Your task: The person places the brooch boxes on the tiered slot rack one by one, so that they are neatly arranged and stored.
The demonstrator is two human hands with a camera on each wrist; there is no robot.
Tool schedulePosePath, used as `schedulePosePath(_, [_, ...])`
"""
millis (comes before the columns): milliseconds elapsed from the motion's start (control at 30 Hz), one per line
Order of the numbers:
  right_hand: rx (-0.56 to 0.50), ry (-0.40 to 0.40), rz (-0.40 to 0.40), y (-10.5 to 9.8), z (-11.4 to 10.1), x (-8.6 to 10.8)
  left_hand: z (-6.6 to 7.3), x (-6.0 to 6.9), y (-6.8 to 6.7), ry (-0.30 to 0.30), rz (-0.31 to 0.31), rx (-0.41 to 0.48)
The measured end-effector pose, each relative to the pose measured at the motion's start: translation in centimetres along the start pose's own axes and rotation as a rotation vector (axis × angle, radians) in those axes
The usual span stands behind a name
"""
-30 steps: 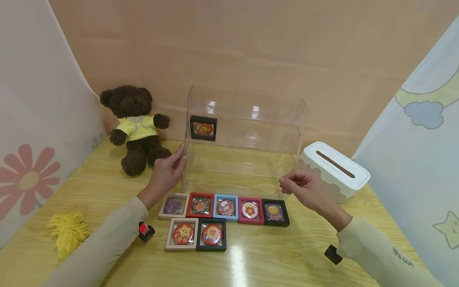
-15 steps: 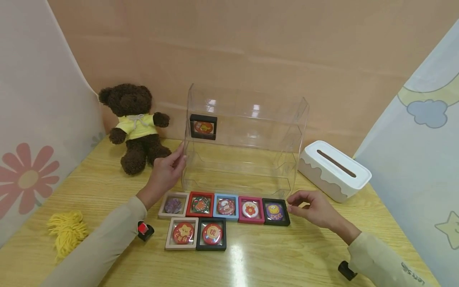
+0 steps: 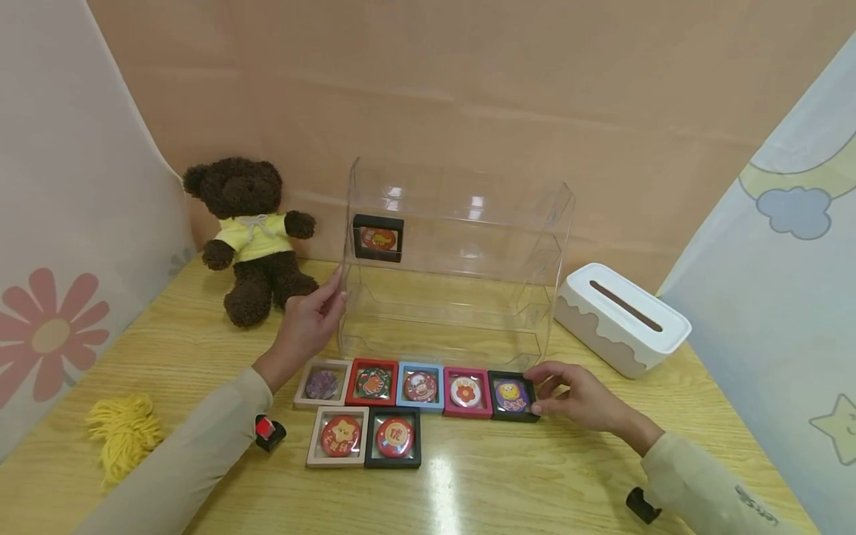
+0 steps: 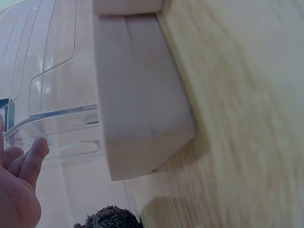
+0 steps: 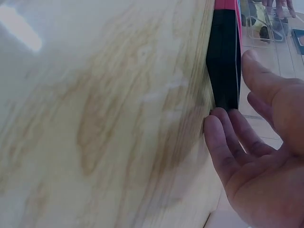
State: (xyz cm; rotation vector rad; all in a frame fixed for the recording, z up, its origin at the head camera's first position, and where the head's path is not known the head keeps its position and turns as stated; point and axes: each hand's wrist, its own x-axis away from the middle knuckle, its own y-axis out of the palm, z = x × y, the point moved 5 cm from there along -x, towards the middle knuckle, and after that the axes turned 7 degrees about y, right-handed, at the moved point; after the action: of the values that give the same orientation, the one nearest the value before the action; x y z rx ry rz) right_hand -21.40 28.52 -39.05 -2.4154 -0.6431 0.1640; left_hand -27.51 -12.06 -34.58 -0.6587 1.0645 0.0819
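A clear stepped display rack [image 3: 461,217] stands mid-table in the head view. My left hand [image 3: 307,327] pinches its left side panel between thumb and fingers. In front lies a row of small square badge frames: beige [image 3: 323,384], red [image 3: 374,383], light blue [image 3: 421,387], pink [image 3: 467,392] and black [image 3: 513,396]. My right hand [image 3: 582,397] grips the right end of that black badge frame [image 5: 224,57], its fingers bent around the corners. A beige frame [image 3: 337,437] and another black frame [image 3: 393,438] form a second row. One black frame [image 3: 378,238] sits on the rack's upper left.
A brown teddy bear [image 3: 250,230] in a yellow top sits left of the rack. Yellow yarn [image 3: 125,437] lies at the front left. To the right stands a white tissue box [image 3: 622,319]. A peach cloth backdrop [image 3: 468,89] hangs behind.
My right hand has moved down from beside the rack's lower right corner to the right-hand black badge frame and now takes hold of it. The left hand stays on the rack.
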Motion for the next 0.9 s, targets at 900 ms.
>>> schedulePosePath(900, [-0.004,0.104,0.029,0.13,0.7,0.94,-0.26,0.19,0.07,-0.032,-0.014,-0.002])
